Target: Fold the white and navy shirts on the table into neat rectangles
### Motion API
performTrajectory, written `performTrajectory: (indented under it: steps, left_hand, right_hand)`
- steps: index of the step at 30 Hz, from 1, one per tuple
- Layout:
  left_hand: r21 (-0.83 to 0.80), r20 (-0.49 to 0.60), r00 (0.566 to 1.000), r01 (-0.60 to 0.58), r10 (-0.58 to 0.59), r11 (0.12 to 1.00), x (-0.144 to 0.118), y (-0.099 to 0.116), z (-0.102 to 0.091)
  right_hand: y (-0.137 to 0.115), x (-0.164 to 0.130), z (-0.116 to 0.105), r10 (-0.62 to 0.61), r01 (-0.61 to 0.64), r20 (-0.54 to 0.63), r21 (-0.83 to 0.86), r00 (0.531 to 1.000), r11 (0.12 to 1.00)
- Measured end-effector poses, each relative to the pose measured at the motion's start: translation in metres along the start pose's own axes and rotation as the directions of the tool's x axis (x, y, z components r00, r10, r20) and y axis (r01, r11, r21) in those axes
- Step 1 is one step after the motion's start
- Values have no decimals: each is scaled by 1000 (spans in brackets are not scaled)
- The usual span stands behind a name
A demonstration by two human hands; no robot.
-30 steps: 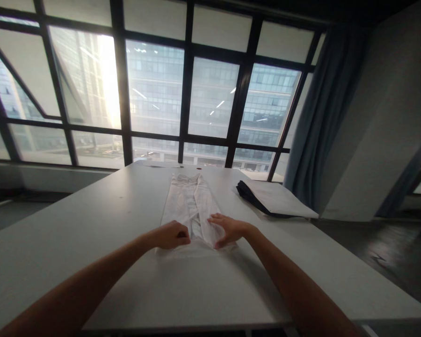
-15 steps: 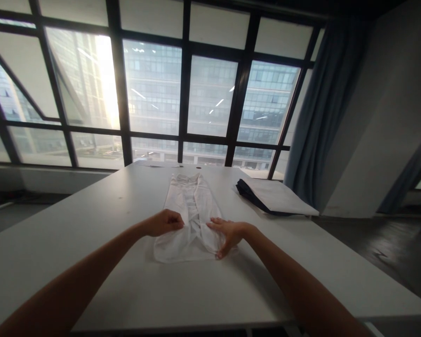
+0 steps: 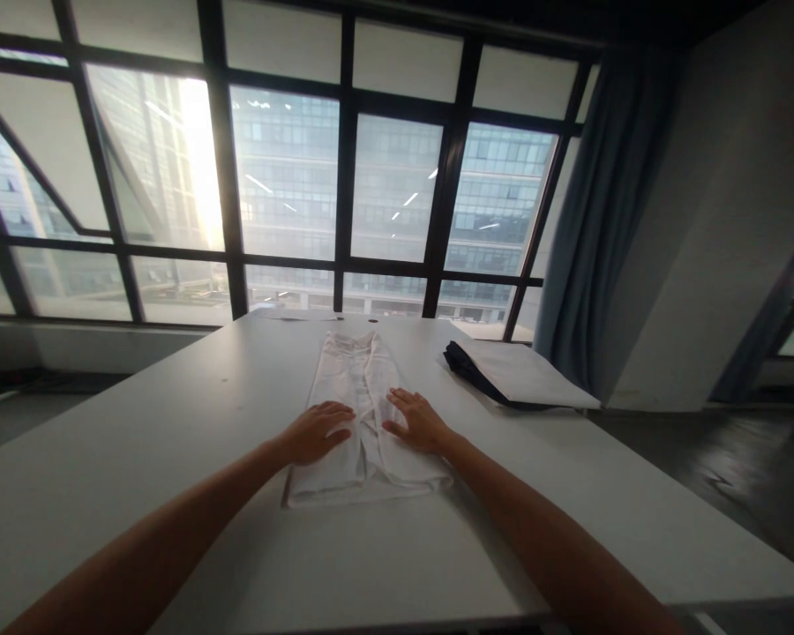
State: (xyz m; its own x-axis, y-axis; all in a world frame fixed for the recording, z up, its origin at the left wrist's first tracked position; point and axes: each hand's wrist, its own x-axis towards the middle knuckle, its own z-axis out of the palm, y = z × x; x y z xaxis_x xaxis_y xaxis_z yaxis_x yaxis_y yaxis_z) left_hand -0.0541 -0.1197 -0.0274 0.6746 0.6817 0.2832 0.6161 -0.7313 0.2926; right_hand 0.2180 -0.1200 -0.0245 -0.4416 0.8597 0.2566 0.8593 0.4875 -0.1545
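Observation:
A white garment (image 3: 361, 388) lies in a long narrow strip down the middle of a white table (image 3: 138, 441), its near end folded over. My left hand (image 3: 318, 430) rests flat on the left side of the folded part, fingers spread. My right hand (image 3: 418, 421) lies flat on the right side, fingers apart. Both palms press on the cloth and hold nothing.
A dark folded item with a white sheet on top (image 3: 513, 372) lies at the table's right far side. Large windows (image 3: 291, 176) fill the wall behind the table. A grey-blue curtain (image 3: 609, 203) hangs at the right.
The near end of the garment has been folded over away from me. My left hand opened from a closed grip, and both hands moved forward to lie flat on the fold.

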Motion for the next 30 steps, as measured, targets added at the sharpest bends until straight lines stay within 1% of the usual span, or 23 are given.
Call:
performTrajectory:
  steps: [1, 2, 4, 5, 7, 9, 10, 11, 12, 13, 14, 15, 16, 17, 19, 20, 22, 24, 25, 26, 28, 30]
  left_hand:
    - [57, 35, 999, 12, -14, 998, -1, -6, 3]
    - [94, 99, 995, 19, -29, 995, -2, -11, 5]
    - [120, 219, 975, 15, -41, 993, -6, -15, 7]
    - [117, 252, 967, -2, -27, 993, -9, -14, 5]
    - [74, 266, 963, -61, 40, 995, -13, -10, -2]
    - [-33, 250, 960, -121, 125, 992, -15, -4, -11]
    - [-89, 219, 965, -127, 144, 988, -14, -2, -14]
    - [-120, 166, 977, -118, 137, 986, -13, -1, -16]
    - [-117, 101, 989, -98, 110, 988, -11, -2, -15]
    - [-79, 41, 996, -71, 74, 994, -8, -3, -13]
    - [-20, -2, 999, -40, 40, 999, -6, -5, -9]
    - [42, -12, 1000, -13, 14, 999, -4, -8, -4]
    - [88, 19, 1000, 4, -6, 996, -3, -11, 1]
    - [110, 77, 997, 18, -26, 994, -2, -14, 6]
    - [109, 179, 982, 45, -64, 993, -1, -18, 13]
    - [104, 203, 977, 53, -73, 993, -1, -20, 15]
    - [97, 208, 975, 58, -77, 994, -2, -22, 17]
    - [89, 185, 980, 50, -66, 995, -1, -24, 17]
    - [82, 162, 985, 44, -57, 996, -1, -25, 17]
    - [75, 130, 990, 45, -55, 996, 1, -25, 17]
    - [67, 41, 997, 62, -64, 996, 7, -24, 17]
    - [74, -60, 996, 74, -70, 994, 17, -20, 16]
  right_hand:
    - [-2, 0, 4, 1, 0, 65, -10, 998, 1000]
    - [-5, -1, 6, -1, 2, 132, -12, 991, 1000]
    - [-9, -4, 3, -9, 9, 241, 2, 970, 1000]
    - [-12, -7, -2, -17, 14, 277, 11, 961, 1000]
    - [-18, -12, -14, -58, 50, 309, 33, 949, 998]
    - [-26, -14, -26, -65, 54, 288, 46, 956, 997]
    - [-31, -14, -30, -30, 22, 250, 36, 968, 999]
    - [-36, -13, -32, 29, -33, 200, 15, 979, 999]
    - [-41, -11, -32, 98, -97, 151, -14, 984, 995]
    - [-46, -9, -31, 161, -156, 116, -49, 980, 987]
    - [-50, -6, -28, 203, -195, 96, -82, 974, 977]
    - [-52, -3, -24, 225, -215, 93, -106, 970, 971]
    - [-54, 0, -20, 236, -224, 102, -119, 966, 967]
    - [-55, 2, -16, 246, -234, 110, -116, 963, 965]
    - [-54, 7, -10, 275, -270, 93, -64, 957, 961]
    - [-54, 9, -9, 294, -293, 66, -22, 954, 956]
    - [-54, 12, -10, 331, -329, -11, 79, 944, 941]
    - [-55, 14, -12, 349, -331, -89, 172, 933, 928]
    - [-57, 14, -13, 344, -319, -104, 201, 933, 926]
    - [-58, 14, -13, 323, -298, -85, 217, 943, 929]
    - [-59, 12, -14, 248, -247, 21, 212, 968, 946]
    - [-58, 8, -14, 155, -176, 123, 191, 980, 966]
